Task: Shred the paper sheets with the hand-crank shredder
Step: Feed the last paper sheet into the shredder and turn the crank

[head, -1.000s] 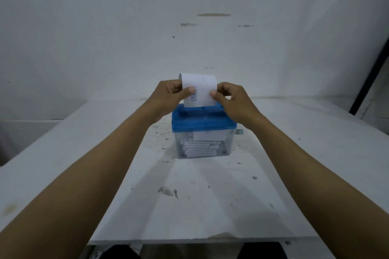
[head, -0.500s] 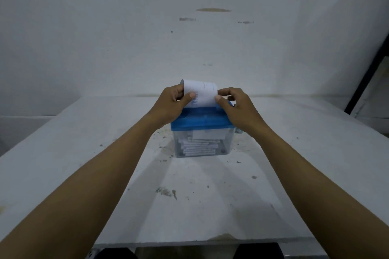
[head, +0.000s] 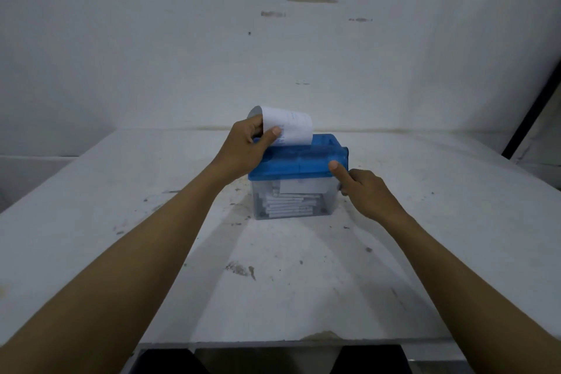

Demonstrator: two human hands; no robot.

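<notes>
A stained white wall (head: 182,39) backs your scuffed counter (head: 121,191). Mid-counter sits the shredder (head: 315,168), blue top (head: 291,158) over a clear bin (head: 260,205) of strips (head: 291,206). Your left hand (head: 243,149) pinches the curled paper sheet (head: 296,127) standing in its slot. Your right hand (head: 367,191) touches the top's near right corner; whether its curled fingers grip anything is hidden.
</notes>
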